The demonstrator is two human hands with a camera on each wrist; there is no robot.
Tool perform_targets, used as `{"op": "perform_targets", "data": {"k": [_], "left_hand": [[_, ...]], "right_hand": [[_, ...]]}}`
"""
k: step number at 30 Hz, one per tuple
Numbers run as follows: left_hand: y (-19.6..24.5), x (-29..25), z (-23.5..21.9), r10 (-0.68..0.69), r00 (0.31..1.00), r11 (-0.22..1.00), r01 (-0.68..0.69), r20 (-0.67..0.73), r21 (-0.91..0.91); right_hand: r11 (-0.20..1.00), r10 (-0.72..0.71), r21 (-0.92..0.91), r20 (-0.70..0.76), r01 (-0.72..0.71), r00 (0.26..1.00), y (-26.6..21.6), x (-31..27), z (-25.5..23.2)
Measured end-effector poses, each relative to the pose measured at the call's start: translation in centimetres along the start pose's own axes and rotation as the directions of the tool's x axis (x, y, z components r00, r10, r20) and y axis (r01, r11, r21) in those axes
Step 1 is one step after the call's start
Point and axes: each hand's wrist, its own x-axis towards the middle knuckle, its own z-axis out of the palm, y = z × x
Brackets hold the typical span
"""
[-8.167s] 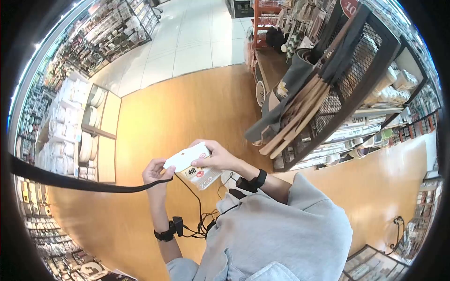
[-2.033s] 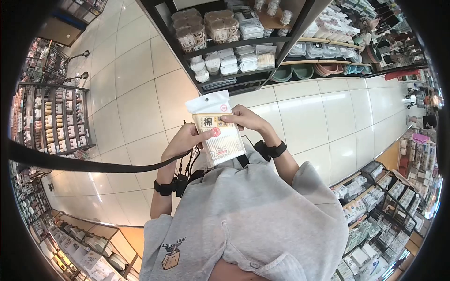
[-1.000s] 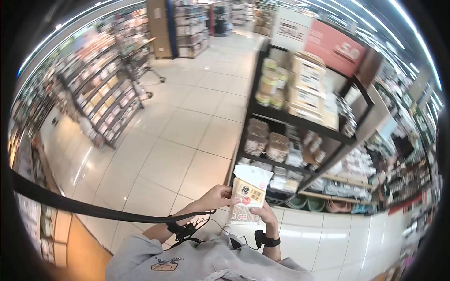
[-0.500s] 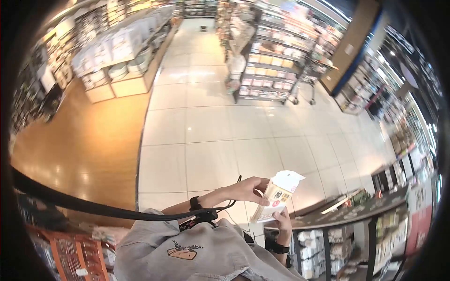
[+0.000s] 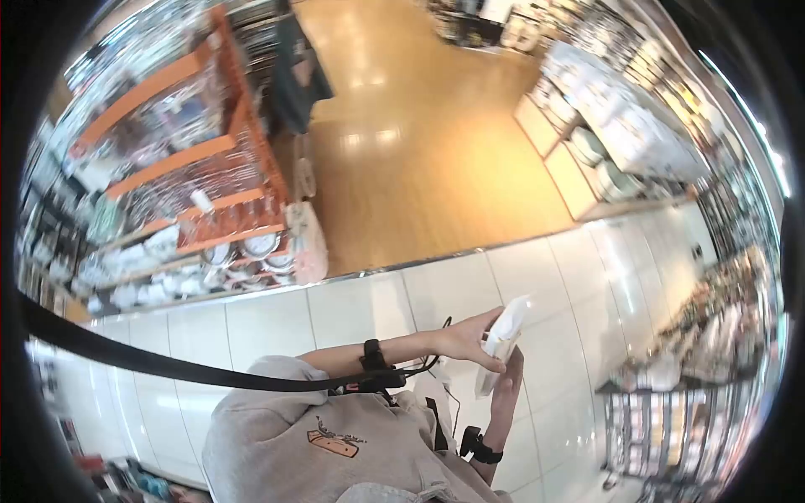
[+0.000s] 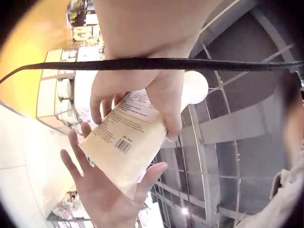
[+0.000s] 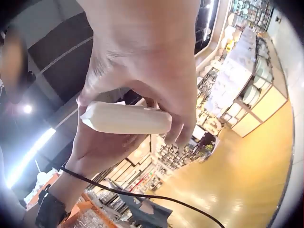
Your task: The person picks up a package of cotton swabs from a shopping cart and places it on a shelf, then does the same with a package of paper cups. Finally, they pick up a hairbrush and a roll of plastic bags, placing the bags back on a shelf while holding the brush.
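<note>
A flat, pale yellow and white pack of cotton swabs (image 5: 506, 325) is held in front of the body, seen nearly edge-on in the head view. The left hand (image 5: 464, 339) grips its upper part, with the thumb on one side and fingers on the other. In the left wrist view the pack's printed back with a barcode (image 6: 123, 145) shows. Below it lies the right hand (image 6: 109, 197), fingers spread and thumb held away, the pack's bottom end over its palm. The right wrist view shows the pack's end (image 7: 128, 118) between the right thumb and fingers.
A black strap (image 5: 168, 356) crosses the head view from the left, and a cable hangs near the wrists. Orange racks (image 5: 243, 159) with goods stand at left. A shelf unit with bowls (image 5: 587, 159) is at right. Tiled floor (image 5: 360, 314) meets wooden floor (image 5: 402, 184) ahead.
The head view has swung from tall shelves and the tiled aisle round to the orange racks and wooden floor. The pack has turned from front-facing to edge-on, and the right hand's grip has loosened.
</note>
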Motion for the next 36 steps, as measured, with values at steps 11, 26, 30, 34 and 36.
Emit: {"op": "perform_targets", "data": {"k": [11, 26, 30, 34, 36], "left_hand": [[-1.0, 14.4, -15.7, 0.018, 0.928, 0.999, -0.003, -0.372, 0.04], [3.1, 24.3, -37.2, 0.154, 0.677, 0.988, -0.12, -0.72, 0.099], [2.1, 28.6, -46.1, 0.212, 0.701, 0.963, -0.269, -0.68, 0.023], [5.3, 32.3, -56.1, 0.136, 0.728, 0.974, -0.223, -0.672, -0.046], [6.6, 33.5, -61.2, 0.099, 0.739, 0.994, -0.108, -0.666, 0.028]], "right_hand": [[0.983, 0.108, -0.179, 0.413, -0.036, 0.904, 2.7, 29.1, -3.3], [0.877, 0.292, 0.108, 0.654, -0.469, 0.697, 7.4, 60.8, 3.1], [0.796, 0.467, -0.002, 0.637, -0.605, 0.613, 11.6, 70.4, 4.3], [0.822, 0.484, -0.001, 0.528, -0.569, 0.698, 11.8, 80.3, 6.5], [0.837, 0.47, 0.047, 0.446, -0.545, 0.762, 11.3, 84.7, 8.1]]}}
